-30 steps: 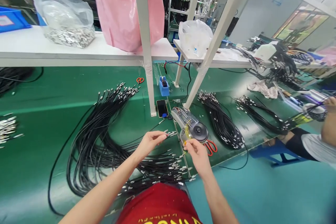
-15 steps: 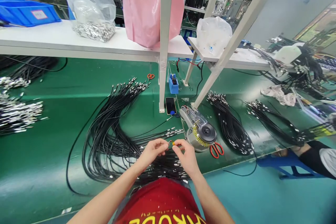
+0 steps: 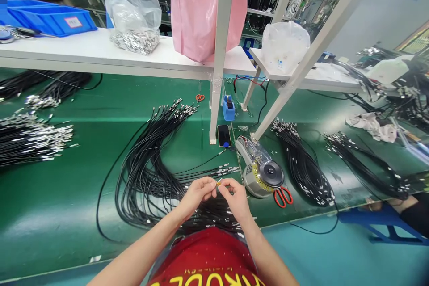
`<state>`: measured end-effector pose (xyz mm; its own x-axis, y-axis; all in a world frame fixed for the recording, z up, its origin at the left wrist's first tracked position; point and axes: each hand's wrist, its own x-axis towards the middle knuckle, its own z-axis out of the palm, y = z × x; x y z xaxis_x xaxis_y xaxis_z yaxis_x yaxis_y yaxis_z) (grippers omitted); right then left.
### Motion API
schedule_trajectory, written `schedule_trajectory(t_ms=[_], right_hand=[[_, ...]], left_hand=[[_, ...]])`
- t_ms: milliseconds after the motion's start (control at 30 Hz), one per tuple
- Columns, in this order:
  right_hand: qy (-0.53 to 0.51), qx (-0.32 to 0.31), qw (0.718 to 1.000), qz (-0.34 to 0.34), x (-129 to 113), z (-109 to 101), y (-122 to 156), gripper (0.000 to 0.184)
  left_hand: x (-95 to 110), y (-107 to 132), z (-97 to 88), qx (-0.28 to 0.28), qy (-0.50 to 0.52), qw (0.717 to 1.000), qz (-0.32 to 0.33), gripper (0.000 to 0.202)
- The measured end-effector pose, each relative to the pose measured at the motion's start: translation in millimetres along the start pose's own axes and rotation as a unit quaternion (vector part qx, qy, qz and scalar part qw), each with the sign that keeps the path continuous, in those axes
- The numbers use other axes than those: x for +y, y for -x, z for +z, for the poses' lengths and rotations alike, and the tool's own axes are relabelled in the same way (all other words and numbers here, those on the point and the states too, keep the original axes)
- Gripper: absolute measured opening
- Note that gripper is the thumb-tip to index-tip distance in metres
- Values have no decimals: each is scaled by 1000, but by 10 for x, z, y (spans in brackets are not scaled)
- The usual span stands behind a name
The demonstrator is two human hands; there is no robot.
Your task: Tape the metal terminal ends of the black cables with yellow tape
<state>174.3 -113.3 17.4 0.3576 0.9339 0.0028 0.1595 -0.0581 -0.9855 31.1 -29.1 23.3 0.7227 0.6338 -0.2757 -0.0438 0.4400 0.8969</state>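
Observation:
My left hand (image 3: 198, 193) and my right hand (image 3: 236, 195) meet over the near edge of the green table (image 3: 67, 196). Both are closed in a pinch on the metal-tipped end of a black cable (image 3: 217, 182), where a small yellow piece shows between the fingertips. Under the hands lies a big bundle of black cables (image 3: 147, 174) with silver connector ends. A tape dispenser (image 3: 261, 170) stands just right of my right hand, with red-handled scissors (image 3: 283, 195) beside it.
A phone (image 3: 223, 135) and a blue box (image 3: 228, 107) sit by a white shelf post (image 3: 219, 53). More cable bundles (image 3: 303, 165) lie to the right and far left (image 3: 30, 138). The white shelf (image 3: 83, 53) holds bags and blue bins. Another person's leg (image 3: 412, 208) shows at right.
My right hand left the tape dispenser and came to my left hand; both now pinch the cable end. The view has shifted left.

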Motion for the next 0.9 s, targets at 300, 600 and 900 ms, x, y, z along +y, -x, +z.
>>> schedule_trajectory(t_ms=[300,600,900], right_hand=[[13,13,1000,6,16,5,-19,15],[58,-52,997,-29,-113,-89,-40,10],[113,-6,993,-23,-165,-90,-36,14]], left_hand=[[-27,1,5,-15,13,1000,-4,31],[78,21,-8,-44,-25,998,-45,35],[236,120,-4,-83,-153,984,-43,39]])
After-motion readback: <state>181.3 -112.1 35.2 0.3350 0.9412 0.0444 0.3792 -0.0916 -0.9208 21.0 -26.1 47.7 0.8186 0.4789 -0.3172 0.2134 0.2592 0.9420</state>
